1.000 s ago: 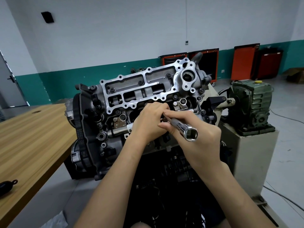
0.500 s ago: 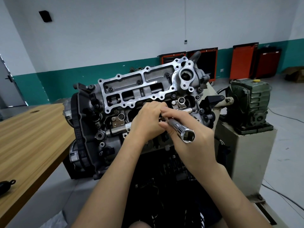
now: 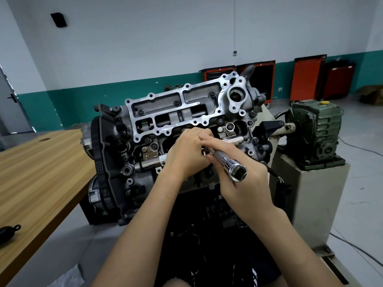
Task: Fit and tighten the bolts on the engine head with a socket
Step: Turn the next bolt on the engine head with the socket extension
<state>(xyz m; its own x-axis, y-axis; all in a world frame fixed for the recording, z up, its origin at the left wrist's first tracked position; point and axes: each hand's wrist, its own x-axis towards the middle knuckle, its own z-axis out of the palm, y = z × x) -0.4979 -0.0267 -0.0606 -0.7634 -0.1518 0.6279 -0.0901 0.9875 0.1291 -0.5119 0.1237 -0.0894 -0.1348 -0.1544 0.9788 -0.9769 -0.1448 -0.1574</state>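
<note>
Head view: engine head (image 3: 178,112) on its stand fills the middle, tilted toward the wearer, with a wooden table (image 3: 41,162) to the left and a green gearbox (image 3: 315,131) to the right. Progress, as a judgement: mid-task, partly fitted, and nothing is being tightened at this instant, since the tool sits on no bolt head that shows

Right hand (image 3: 246,183) is over the head's lower front, forearm coming up from bottom right. Its fingers and thumb are curled round the far part of the socket, a firm hold. Left hand (image 3: 186,154) is knuckles up and touches the right at the fingertips, its fingers curled down toward the middle of the head. What they pinch is hidden, so I cannot tell if it is a bolt or the tool tip

Socket (image 3: 230,166) is long and chrome and lies slanted across the right hand. Its open end faces the camera and its other end is buried between the two hands, near the head

Bolts (image 3: 176,103): several dark ones are seated in the upper frame recesses, while many rim holes in the bright frame stand empty. Likely left: seat the one under the hands, run the socket on it, then do the rest
</note>
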